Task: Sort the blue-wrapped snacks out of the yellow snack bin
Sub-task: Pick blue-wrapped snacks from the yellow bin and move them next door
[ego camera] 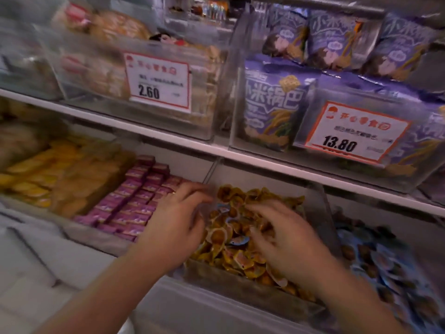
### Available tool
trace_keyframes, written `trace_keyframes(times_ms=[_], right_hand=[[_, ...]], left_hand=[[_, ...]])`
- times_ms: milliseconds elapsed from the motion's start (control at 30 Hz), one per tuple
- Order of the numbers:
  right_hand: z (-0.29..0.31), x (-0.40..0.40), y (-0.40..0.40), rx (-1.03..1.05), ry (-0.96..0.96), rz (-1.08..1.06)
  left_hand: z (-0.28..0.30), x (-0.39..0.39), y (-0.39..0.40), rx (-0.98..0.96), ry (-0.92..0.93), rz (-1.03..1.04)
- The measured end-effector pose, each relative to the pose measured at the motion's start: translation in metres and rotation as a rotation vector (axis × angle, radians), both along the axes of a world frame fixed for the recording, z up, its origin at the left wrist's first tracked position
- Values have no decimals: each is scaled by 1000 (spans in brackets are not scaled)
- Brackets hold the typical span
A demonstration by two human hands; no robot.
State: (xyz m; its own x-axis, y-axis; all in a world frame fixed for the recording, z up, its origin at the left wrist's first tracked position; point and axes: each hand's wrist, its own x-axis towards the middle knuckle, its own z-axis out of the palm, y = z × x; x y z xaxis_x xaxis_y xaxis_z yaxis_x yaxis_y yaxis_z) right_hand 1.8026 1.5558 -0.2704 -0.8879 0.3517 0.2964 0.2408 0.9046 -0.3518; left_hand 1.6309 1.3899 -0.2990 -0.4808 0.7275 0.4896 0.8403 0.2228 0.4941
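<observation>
A clear bin point(243, 284) on the lower shelf is heaped with yellow-wrapped snacks point(237, 257). A few blue-wrapped snacks lie among them: one point(238, 241) in the middle of the heap, another point(222, 209) farther back. My left hand point(177, 220) reaches over the bin's left wall with its fingers spread on the heap's left side. My right hand point(284, 239) hovers over the heap's right side, fingers loosely bent toward the snacks. The frame is blurred, so I cannot see anything held in either hand.
To the right stands a bin of blue-wrapped snacks point(390, 263). To the left are purple packets point(134, 201) and yellow packets point(36, 174). The upper shelf point(216, 150) carries purple bags point(272, 109) and price cards.
</observation>
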Motion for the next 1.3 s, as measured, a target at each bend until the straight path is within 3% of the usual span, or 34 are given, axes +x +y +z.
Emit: trace_keyframes(times_ms=[167, 267, 633, 867, 1133, 1200, 1300], right_hand=[[-24, -83, 22, -76, -674, 180], [-27, -107, 41, -119, -821, 183], [-35, -97, 55, -67, -613, 167], [-20, -86, 75, -19, -835, -34], [-36, -97, 67, 154, -829, -39], [-40, -100, 64, 181, -779, -31], [-35, -97, 72, 61, -513, -87]], left_hand=[[-3, -7, -2, 9, -55, -31], [-3, -11, -3, 2, -96, -63], [-3, -18, -8, 2, -131, -133], [-3, -15, -5, 7, -139, -108], [-4, -9, -1, 26, -150, -66], [-5, -10, -1, 24, -150, -66], [-5, -11, -1, 38, -173, -75]])
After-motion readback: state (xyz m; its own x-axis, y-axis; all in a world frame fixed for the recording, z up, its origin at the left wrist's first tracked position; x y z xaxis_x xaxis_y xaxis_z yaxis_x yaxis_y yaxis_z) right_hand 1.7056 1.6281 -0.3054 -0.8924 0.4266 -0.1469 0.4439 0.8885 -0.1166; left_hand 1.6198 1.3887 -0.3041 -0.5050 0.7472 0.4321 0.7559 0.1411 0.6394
